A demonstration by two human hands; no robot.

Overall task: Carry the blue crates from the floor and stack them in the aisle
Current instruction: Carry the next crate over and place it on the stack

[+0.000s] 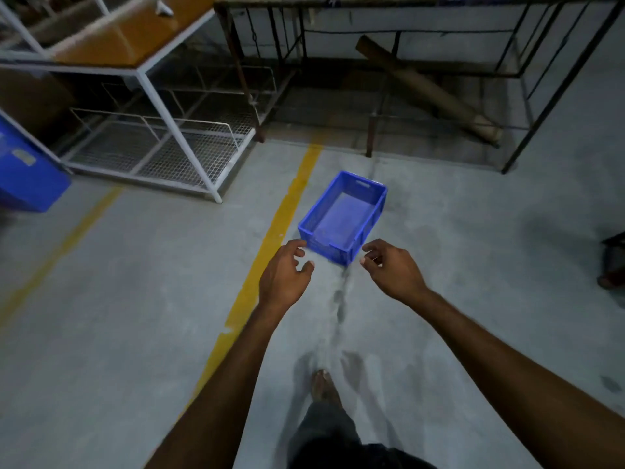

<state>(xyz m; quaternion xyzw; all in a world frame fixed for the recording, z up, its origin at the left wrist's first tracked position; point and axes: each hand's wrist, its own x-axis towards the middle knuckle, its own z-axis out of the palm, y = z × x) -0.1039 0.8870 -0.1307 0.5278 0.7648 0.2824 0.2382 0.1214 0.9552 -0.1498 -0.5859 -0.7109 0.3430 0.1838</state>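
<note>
An empty blue crate (343, 216) with perforated walls sits on the grey concrete floor, just right of a yellow floor line (270, 238). My left hand (285, 274) hovers near the crate's near left corner, fingers curled and apart, holding nothing. My right hand (392, 267) hovers near the near right corner, also loosely curled and empty. Neither hand touches the crate. Another blue crate (27, 174) shows partly at the left edge.
A white metal rack (152, 93) with mesh shelves stands at the back left. A dark metal-framed table (406, 62) stands behind, with a cardboard tube (429, 89) leaning under it. A dark object (614, 262) is at the right edge. My foot (324, 387) is below.
</note>
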